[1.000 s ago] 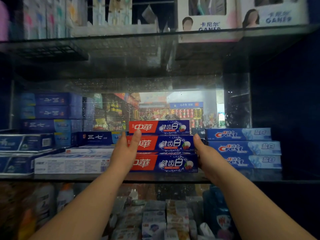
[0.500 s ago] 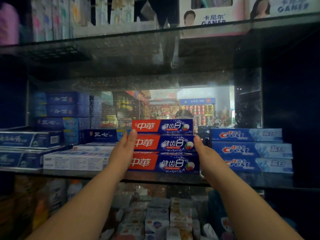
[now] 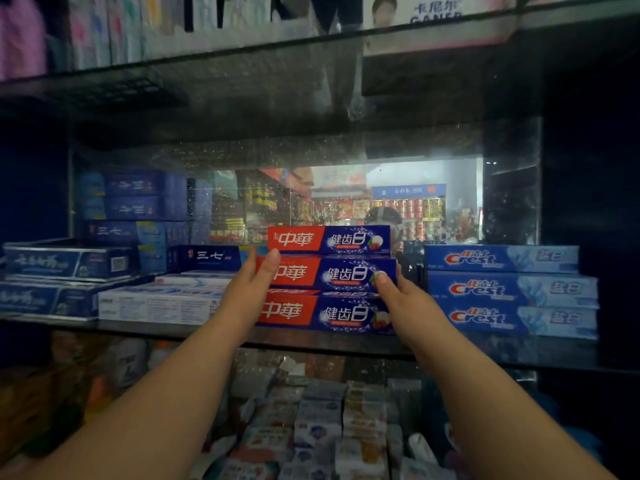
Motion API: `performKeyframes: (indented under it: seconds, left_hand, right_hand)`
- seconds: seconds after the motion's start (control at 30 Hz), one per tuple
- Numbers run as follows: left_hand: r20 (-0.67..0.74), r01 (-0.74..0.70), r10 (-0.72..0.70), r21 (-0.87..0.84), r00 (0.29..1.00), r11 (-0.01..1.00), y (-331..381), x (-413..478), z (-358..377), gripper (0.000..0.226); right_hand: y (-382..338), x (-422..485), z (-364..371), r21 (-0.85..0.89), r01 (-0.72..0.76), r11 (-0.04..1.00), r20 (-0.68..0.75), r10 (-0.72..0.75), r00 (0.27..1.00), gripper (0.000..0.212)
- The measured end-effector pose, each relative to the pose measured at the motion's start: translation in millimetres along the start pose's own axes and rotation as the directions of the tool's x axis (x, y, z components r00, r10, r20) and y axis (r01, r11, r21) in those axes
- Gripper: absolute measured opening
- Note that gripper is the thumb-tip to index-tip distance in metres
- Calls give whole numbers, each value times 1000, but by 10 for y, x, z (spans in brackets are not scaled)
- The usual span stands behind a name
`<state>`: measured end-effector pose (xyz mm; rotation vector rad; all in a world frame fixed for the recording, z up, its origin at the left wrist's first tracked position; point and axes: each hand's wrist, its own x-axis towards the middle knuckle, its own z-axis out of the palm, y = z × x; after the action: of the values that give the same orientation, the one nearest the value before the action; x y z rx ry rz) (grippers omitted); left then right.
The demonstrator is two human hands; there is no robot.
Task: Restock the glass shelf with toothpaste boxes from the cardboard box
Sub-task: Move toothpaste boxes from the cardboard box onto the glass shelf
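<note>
Red-and-blue toothpaste boxes being squared up, three high, on the glass shelf.
Left hand and right hand, fingers straight, press the stack's left and right ends, grasping nothing. Next, probably: let go and fetch more. Since half a second ago, the right thumb has crept onto the middle box's front.

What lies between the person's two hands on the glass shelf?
The head view shows a stack of three red-and-blue toothpaste boxes between the left hand and right hand, each touching one end of it.
</note>
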<state>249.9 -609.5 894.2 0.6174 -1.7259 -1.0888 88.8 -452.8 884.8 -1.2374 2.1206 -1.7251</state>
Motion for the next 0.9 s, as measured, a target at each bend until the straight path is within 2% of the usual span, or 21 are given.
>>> performKeyframes:
  seconds: [0.1, 0.17, 0.3, 0.43, 0.53, 0.6, 0.7, 0.8, 0.9]
  left_hand:
    - [5, 7, -7, 25, 1000, 1000, -49, 46, -35, 110]
    - [-11, -46, 46, 42, 999, 998, -55, 36, -42, 105]
    - [-60, -338, 359, 222, 932, 914, 1, -220, -22, 77]
    - [136, -502, 484, 244, 865, 829, -102, -560, -195, 67]
    - [248, -573, 519, 270, 818, 774, -259, -759, -596, 62]
    - [251, -547, 487, 335, 837, 767, -378, -790, -971, 59]
    - [113, -386, 385, 511, 916, 768, -551, -598, -1583, 56]
    - [30, -158, 181, 643, 983, 749, -654, -347, -2071, 59]
    - [68, -100, 74, 729, 995, 677, -685, -121, -2250, 60]
  right_hand:
    - [-35, -23, 15, -17, -16, 1000, -21, 16, 1000, 51]
    - [-67, -42, 35, -30, -18, 999, -48, 17, 999, 53]
    - [-168, -166, 83, -53, 42, 998, -153, -50, 987, 47]
    - [-244, -343, 235, -290, 170, 942, -322, -264, 909, 49]
    - [-384, -563, 556, -375, 253, 892, -304, -376, 875, 61]
    - [-477, -705, 869, -450, 334, 829, -196, -456, 868, 61]
    - [-629, -820, 1361, -537, 463, 706, 29, -533, 846, 57]
    - [-779, -699, 1767, -603, 532, 595, 200, -533, 822, 56]
    - [-860, -430, 2067, -756, 501, 421, 310, -444, 841, 62]
